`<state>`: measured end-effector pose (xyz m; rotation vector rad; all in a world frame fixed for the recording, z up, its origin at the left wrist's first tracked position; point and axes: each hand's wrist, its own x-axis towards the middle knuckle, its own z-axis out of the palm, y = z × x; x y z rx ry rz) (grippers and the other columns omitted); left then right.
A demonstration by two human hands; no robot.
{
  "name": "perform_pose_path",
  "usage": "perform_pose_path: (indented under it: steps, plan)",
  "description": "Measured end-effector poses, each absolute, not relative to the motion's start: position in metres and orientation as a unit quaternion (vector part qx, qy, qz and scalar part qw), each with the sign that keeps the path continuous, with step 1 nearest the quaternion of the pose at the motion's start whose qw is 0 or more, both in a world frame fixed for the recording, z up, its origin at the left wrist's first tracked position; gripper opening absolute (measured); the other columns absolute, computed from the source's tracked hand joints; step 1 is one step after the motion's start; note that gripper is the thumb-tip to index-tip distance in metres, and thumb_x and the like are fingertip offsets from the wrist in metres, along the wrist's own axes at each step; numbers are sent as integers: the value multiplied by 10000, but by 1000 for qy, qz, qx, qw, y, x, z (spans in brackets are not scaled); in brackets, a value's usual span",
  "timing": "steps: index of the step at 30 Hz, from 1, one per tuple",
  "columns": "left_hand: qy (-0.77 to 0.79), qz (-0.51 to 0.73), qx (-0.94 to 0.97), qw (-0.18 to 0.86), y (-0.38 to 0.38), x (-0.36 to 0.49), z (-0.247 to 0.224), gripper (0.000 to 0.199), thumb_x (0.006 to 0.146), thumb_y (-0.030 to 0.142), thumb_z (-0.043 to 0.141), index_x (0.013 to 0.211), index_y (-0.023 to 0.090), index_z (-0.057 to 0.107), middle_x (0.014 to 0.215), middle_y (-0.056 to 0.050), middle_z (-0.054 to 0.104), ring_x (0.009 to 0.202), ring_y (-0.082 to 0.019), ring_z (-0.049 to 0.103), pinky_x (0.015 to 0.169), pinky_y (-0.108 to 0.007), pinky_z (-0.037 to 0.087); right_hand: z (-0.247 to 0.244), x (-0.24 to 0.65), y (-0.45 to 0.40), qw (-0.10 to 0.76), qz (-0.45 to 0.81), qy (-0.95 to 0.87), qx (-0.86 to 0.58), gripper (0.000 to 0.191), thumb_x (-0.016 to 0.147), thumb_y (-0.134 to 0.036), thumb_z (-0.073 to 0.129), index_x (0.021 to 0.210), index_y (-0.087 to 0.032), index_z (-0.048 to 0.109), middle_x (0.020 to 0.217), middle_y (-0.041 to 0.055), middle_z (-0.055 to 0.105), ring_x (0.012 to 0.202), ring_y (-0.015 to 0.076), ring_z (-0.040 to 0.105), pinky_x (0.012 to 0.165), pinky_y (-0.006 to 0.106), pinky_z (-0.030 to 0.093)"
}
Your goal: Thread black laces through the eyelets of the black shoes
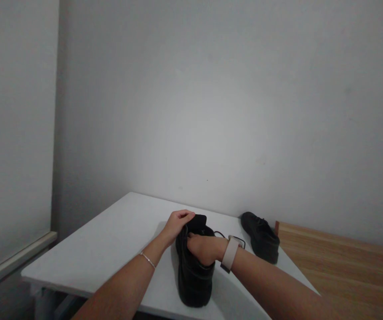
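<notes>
A black leather shoe (193, 278) stands on the white table (111, 244), its toe toward me. My left hand (177, 223) grips the shoe's raised tongue at the far end; a thin bracelet circles that wrist. My right hand (204, 248), with a pale watch on the wrist, rests over the shoe's opening with fingers curled into the lacing area. A dark lace loops out on the table just right of the shoe. A second black shoe (261, 236) sits apart at the table's back right corner.
A grey wall rises close behind the table. A wooden surface (345, 266) adjoins the table on the right. A window ledge (14, 260) runs along the left.
</notes>
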<state>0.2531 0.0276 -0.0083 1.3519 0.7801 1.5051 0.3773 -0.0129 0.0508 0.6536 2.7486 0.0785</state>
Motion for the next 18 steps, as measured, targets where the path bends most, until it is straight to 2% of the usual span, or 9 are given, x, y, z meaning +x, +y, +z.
perform_pose_path:
  steps: [3,6,8,9,11,12,15,18]
  plan:
    - [326,600,579,446,24,252,-7,366,722,493,690,718,128,720,688,-19,667,691,-154,551,681,-256,402,58,378,-17,181,29,951,247,126,606,23,616,696,-36,682,814,198,710,758,243,630,706,298,498]
    - [327,575,589,465,21,253,-6,486,788,584,576,759,123,728,712,-42,689,714,-178,580,713,-279,424,84,397,-15,127,-51,954,265,175,743,-141,637,899,-72,677,820,114,712,700,178,636,621,242,494]
    - [332,552,598,476,19,254,-6,589,825,646,466,775,123,732,727,-58,701,732,-195,602,746,-300,437,105,420,-7,-9,-190,942,275,247,823,-277,602,1016,-127,640,886,64,703,745,144,640,639,212,494]
    - [334,542,608,475,18,256,-6,630,836,666,417,762,125,732,728,-62,702,737,-199,609,760,-306,440,115,433,-1,-83,-229,926,290,243,875,-314,526,991,-130,633,865,58,694,738,137,636,639,217,497]
    - [330,529,635,457,17,258,-6,679,855,678,344,715,139,731,731,-65,702,748,-204,617,791,-312,437,125,462,16,-213,-206,881,368,275,900,-335,457,910,-113,619,806,63,673,664,127,611,601,221,488]
    - [321,526,650,445,17,260,-7,690,867,672,318,685,149,730,737,-67,702,760,-205,620,812,-314,432,124,476,26,-250,-167,856,422,277,905,-324,434,924,-110,610,827,73,673,654,121,602,587,215,477]
    - [287,527,681,420,18,263,-8,715,895,641,270,590,175,719,730,-76,694,789,-212,626,872,-320,412,101,513,48,-227,-109,819,515,275,895,-246,393,927,-89,616,842,110,680,624,128,597,534,216,447]
    - [286,530,690,402,17,267,-7,693,897,627,297,553,189,710,718,-78,682,796,-216,620,890,-325,403,66,539,53,-162,-96,824,534,156,791,-178,533,753,-97,660,713,97,684,585,152,597,540,240,428]
